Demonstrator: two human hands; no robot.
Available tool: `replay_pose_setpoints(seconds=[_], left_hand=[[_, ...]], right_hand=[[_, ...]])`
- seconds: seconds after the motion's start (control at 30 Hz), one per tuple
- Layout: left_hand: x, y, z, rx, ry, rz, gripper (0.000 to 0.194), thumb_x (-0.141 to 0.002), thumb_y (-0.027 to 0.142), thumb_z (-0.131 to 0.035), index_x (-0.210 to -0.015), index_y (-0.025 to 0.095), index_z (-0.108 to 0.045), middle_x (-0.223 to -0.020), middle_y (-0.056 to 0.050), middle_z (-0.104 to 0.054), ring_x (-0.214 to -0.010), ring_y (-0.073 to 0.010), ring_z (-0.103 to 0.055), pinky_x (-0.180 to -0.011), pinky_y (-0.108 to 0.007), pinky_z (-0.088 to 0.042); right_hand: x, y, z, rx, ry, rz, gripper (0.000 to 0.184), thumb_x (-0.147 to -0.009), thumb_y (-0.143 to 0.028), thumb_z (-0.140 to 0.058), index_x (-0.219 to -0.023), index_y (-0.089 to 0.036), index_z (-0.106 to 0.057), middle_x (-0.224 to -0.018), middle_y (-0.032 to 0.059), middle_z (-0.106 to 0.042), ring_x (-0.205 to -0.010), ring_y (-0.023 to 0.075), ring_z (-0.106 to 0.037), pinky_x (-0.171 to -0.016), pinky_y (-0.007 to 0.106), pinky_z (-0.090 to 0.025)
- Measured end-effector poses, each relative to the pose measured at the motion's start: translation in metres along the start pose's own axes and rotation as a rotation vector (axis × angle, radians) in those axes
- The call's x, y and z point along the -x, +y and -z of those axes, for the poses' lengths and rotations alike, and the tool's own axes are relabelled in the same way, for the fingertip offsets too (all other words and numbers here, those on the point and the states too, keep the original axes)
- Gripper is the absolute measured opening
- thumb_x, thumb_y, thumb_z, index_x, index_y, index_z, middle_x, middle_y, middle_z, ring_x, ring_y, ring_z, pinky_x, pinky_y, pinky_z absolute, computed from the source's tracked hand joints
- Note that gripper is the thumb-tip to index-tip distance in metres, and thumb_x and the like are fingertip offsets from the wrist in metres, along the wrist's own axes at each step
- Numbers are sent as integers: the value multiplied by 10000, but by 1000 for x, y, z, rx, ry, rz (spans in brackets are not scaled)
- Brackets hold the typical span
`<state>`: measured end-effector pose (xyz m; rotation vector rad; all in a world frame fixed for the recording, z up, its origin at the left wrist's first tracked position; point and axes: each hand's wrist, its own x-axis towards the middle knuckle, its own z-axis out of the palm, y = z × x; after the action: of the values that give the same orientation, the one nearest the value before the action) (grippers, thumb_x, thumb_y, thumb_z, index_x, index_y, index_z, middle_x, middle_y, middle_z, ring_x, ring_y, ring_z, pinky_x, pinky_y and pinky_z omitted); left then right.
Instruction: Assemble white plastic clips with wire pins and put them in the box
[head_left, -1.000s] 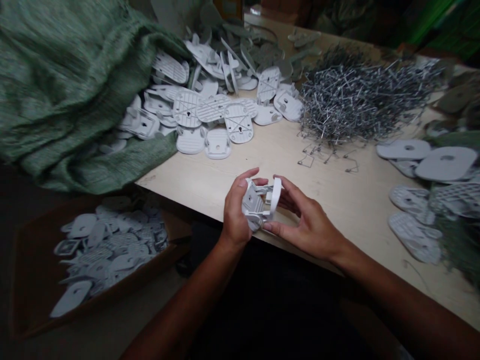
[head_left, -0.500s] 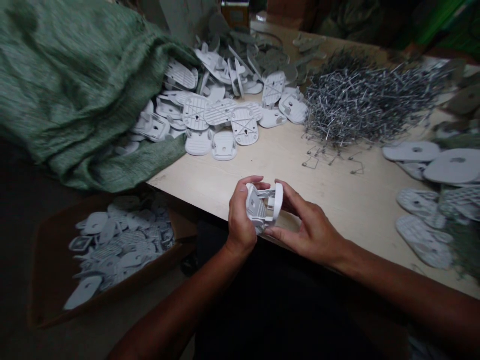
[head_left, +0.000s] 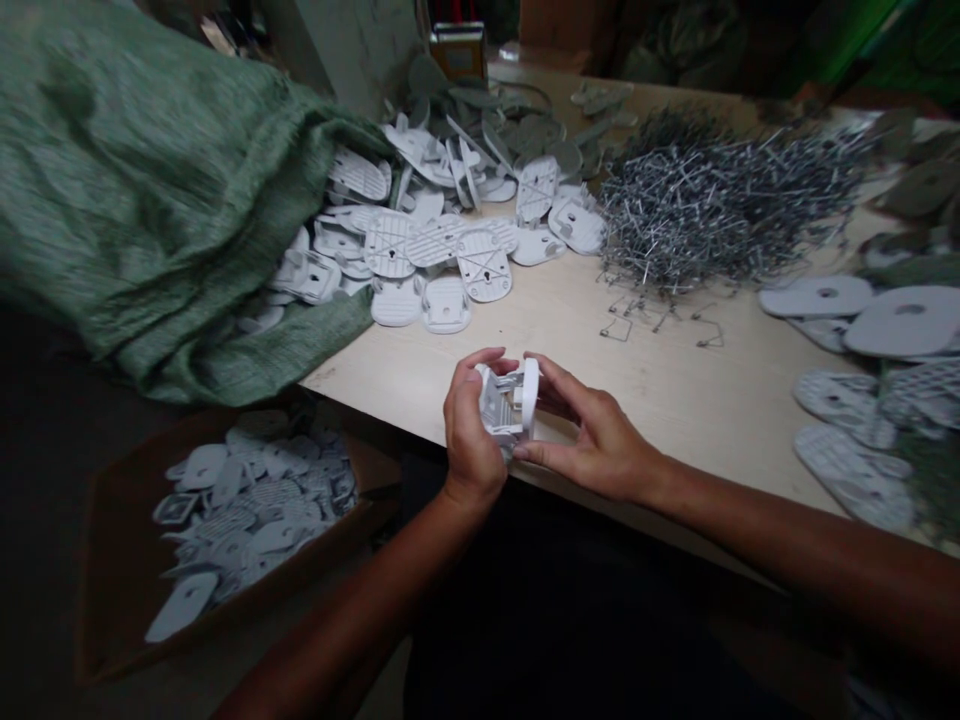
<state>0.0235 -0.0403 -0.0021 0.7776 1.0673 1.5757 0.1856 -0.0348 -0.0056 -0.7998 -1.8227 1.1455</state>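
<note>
Between my hands, over the front edge of the table, is a white plastic clip [head_left: 530,395] made of two facing halves with a gap between them. My left hand [head_left: 475,430] is closed around its left half, thumb on the outer face. My right hand [head_left: 592,430] grips the right half, fingertips on the upper end and thumb at the lower end. A wire spring inside the clip is too small to make out clearly. Beyond my hands lie loose white clip halves [head_left: 484,265], some ribbed side up. Right of them rises a tangled heap of metal wire springs [head_left: 697,205].
A green woven sack [head_left: 187,210] spills clip halves onto the table [head_left: 555,315] from the left. Below it stands a cardboard box [head_left: 112,560] holding many clip pieces. More plastic halves [head_left: 904,320] lie at the right edge. Several single springs [head_left: 619,325] lie before the heap.
Both hands have shifted slightly left with the clip, and its two halves look a little closer together. The camera view has also moved slightly.
</note>
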Motion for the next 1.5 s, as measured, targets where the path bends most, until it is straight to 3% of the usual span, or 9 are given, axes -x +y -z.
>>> replay_pose_setpoints(seconds=[0.27,0.57,0.83,1.13,1.5], left_hand=[[-6,1,8,-131,-156,-105,389,-1079,499,-507,-1218,204,-719,-1089,-95,-749,-941,-225,-715,-816,-344,-579],[-4,1,0,77,-47,-187,283,-1070,433,-505,-1143,207,-660,-1024,-79,-715,-941,-228,-714,-819,-344,-587],[0,12,7,62,-114,-186,269,-1035,401,-563,-1143,201,-707,-1036,-92,-729,-975,-253,-725,-860,-386,-602],[6,17,7,-11,-161,-135,322,-1037,405,-559,-1204,189,-729,-1110,-114,-755,-1020,-271,-738,-908,-405,-605],[10,16,-6,34,-135,-158,319,-1065,394,-454,-1159,197,-687,-1079,-107,-748,-983,-256,-725,-874,-403,-602]], right_hand=[[-2,-9,2,280,42,-46,1111,-783,-394,-955,-1707,-280,-348,-1495,148,-657,-1298,366,-697,-1091,555,-601],[8,-11,-15,202,210,-69,1036,-775,-441,-975,-1645,-303,-431,-1488,118,-658,-1291,349,-700,-1125,536,-594],[4,-18,-4,-10,54,-104,996,-811,-449,-958,-1641,-285,-433,-1502,120,-635,-1344,343,-664,-1200,531,-535],[4,-24,4,-87,-4,-110,954,-836,-439,-940,-1636,-290,-444,-1533,117,-609,-1392,343,-630,-1217,539,-515],[10,-39,-2,158,38,-72,969,-874,-406,-896,-1677,-323,-360,-1550,112,-607,-1357,360,-652,-1153,538,-571]])
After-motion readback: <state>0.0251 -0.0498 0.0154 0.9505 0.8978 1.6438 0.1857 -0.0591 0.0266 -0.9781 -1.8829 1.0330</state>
